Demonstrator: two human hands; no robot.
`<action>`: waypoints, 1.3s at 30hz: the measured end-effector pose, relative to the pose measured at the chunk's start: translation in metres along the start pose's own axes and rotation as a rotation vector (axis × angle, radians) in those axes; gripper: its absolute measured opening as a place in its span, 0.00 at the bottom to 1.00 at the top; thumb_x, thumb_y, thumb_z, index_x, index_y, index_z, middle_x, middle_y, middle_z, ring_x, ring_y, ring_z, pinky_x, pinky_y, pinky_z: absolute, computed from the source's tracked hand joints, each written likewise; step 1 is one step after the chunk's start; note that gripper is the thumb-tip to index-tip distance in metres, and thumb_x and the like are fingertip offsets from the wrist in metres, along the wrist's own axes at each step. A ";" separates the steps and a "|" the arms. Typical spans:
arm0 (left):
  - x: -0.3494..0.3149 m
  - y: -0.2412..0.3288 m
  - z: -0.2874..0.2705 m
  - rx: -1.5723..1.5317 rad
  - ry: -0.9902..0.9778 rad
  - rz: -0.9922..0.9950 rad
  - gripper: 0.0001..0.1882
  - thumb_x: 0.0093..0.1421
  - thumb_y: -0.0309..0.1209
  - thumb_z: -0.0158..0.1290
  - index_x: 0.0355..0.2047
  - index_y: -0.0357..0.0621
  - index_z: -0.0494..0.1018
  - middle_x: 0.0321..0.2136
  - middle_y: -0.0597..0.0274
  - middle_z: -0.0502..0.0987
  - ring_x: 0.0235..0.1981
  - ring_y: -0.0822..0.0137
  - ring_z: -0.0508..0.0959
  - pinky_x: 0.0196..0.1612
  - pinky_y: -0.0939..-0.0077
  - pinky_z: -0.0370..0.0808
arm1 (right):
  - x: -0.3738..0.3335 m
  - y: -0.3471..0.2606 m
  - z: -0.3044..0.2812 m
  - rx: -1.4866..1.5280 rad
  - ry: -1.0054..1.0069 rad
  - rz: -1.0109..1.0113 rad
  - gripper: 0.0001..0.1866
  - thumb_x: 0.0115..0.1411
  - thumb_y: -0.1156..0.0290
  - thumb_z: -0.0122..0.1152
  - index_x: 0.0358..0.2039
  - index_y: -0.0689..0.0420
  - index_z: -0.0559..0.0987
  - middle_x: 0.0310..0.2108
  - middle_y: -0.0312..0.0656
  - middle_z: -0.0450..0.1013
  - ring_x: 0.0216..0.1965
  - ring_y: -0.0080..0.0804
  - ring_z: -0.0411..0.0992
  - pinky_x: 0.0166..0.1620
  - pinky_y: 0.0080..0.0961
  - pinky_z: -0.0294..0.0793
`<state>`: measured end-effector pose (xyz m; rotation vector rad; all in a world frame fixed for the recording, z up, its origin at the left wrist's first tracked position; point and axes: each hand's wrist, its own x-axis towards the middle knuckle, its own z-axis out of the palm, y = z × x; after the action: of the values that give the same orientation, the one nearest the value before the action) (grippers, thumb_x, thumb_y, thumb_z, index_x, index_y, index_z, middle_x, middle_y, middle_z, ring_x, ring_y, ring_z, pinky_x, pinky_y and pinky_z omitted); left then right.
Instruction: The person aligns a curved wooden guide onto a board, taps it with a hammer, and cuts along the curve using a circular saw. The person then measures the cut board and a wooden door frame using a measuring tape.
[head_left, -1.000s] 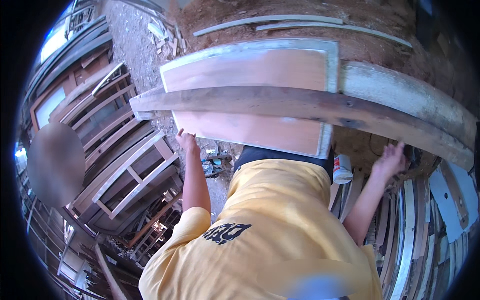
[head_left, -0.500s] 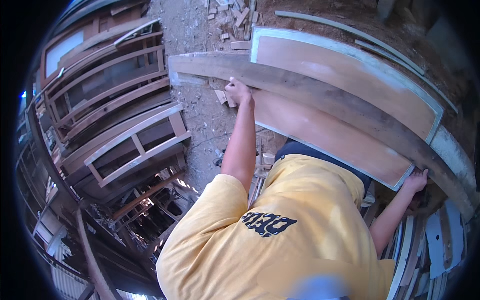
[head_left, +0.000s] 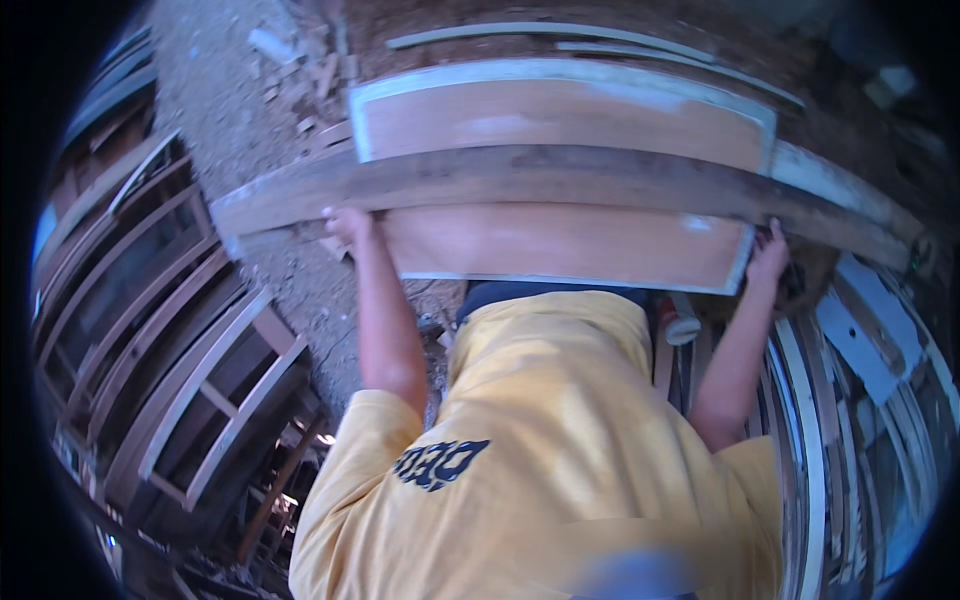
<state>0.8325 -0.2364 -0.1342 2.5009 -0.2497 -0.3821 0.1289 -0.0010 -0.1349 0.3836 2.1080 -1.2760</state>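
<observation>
brown plank (head_left: 560,174) extends outward beyond left hand (head_left: 350,227) and right hand (head_left: 768,256).

Bold, dark, blocky lettering (head_left: 440,465) stands across the front of the yellow shirt (head_left: 570,390)

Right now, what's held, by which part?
Wooden beam, by its near edge: left hand toward its left end, right hand toward its right; right grip unclear.

stacked wooden frames (head_left: 160,340), left | pale strips (head_left: 550,28) on ground (head_left: 220,150) | red-white tub (head_left: 680,325) | wood scraps (head_left: 325,78)
</observation>
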 end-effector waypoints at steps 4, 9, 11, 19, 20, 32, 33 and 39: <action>0.002 -0.007 0.002 0.035 -0.041 0.021 0.32 0.75 0.49 0.38 0.54 0.26 0.73 0.52 0.40 0.78 0.51 0.44 0.80 0.50 0.51 0.78 | -0.001 -0.027 -0.013 0.148 0.059 -0.048 0.29 0.67 0.57 0.63 0.60 0.65 0.72 0.52 0.49 0.74 0.51 0.43 0.73 0.57 0.41 0.69; -0.008 -0.006 0.003 -0.287 -0.188 -0.031 0.32 0.75 0.49 0.37 0.55 0.26 0.73 0.50 0.45 0.80 0.48 0.50 0.80 0.52 0.60 0.75 | 0.046 -0.018 -0.037 0.388 -0.132 -0.066 0.26 0.70 0.59 0.60 0.61 0.61 0.68 0.56 0.46 0.70 0.57 0.42 0.66 0.63 0.40 0.62; -0.002 -0.015 0.002 -0.277 -0.207 0.012 0.32 0.75 0.49 0.38 0.55 0.27 0.73 0.50 0.47 0.80 0.48 0.52 0.80 0.51 0.61 0.76 | 0.048 -0.012 -0.036 0.464 -0.141 -0.109 0.22 0.71 0.61 0.57 0.61 0.57 0.68 0.55 0.45 0.70 0.56 0.42 0.67 0.63 0.45 0.63; 0.005 -0.032 -0.012 -0.339 -0.503 0.167 0.20 0.73 0.42 0.50 0.48 0.34 0.78 0.39 0.61 0.83 0.39 0.67 0.80 0.46 0.71 0.76 | 0.089 -0.024 -0.039 0.591 -0.015 -0.167 0.17 0.73 0.62 0.53 0.57 0.57 0.72 0.51 0.43 0.73 0.52 0.41 0.71 0.62 0.48 0.67; -0.006 -0.031 -0.007 -0.338 -0.523 0.161 0.20 0.73 0.42 0.50 0.48 0.34 0.78 0.39 0.61 0.83 0.39 0.67 0.80 0.46 0.71 0.76 | 0.095 -0.029 -0.047 0.643 0.026 -0.163 0.16 0.73 0.61 0.54 0.53 0.56 0.74 0.48 0.42 0.75 0.50 0.40 0.72 0.61 0.47 0.67; 0.007 -0.041 -0.003 -0.559 -0.605 0.146 0.18 0.75 0.39 0.45 0.47 0.37 0.76 0.41 0.61 0.79 0.41 0.68 0.78 0.47 0.70 0.75 | 0.039 -0.025 -0.004 0.583 -0.170 -0.177 0.23 0.72 0.60 0.56 0.62 0.55 0.71 0.59 0.43 0.73 0.60 0.42 0.70 0.66 0.46 0.64; 0.004 -0.041 -0.003 -0.554 -0.609 0.145 0.18 0.75 0.39 0.45 0.47 0.37 0.76 0.41 0.61 0.79 0.41 0.68 0.78 0.47 0.70 0.75 | 0.036 -0.024 -0.005 0.597 -0.178 -0.194 0.23 0.71 0.60 0.56 0.62 0.55 0.71 0.59 0.43 0.73 0.60 0.42 0.70 0.66 0.47 0.64; 0.003 -0.038 -0.004 -0.495 -0.544 0.186 0.18 0.75 0.39 0.43 0.48 0.37 0.75 0.43 0.59 0.79 0.43 0.67 0.78 0.49 0.69 0.75 | 0.018 -0.026 0.006 0.619 -0.066 -0.167 0.23 0.73 0.64 0.52 0.66 0.58 0.66 0.62 0.47 0.69 0.62 0.44 0.69 0.66 0.51 0.66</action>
<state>0.8397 -0.2041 -0.1535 1.8345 -0.5248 -0.9199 0.1029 -0.0199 -0.1310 0.4192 1.6774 -2.0073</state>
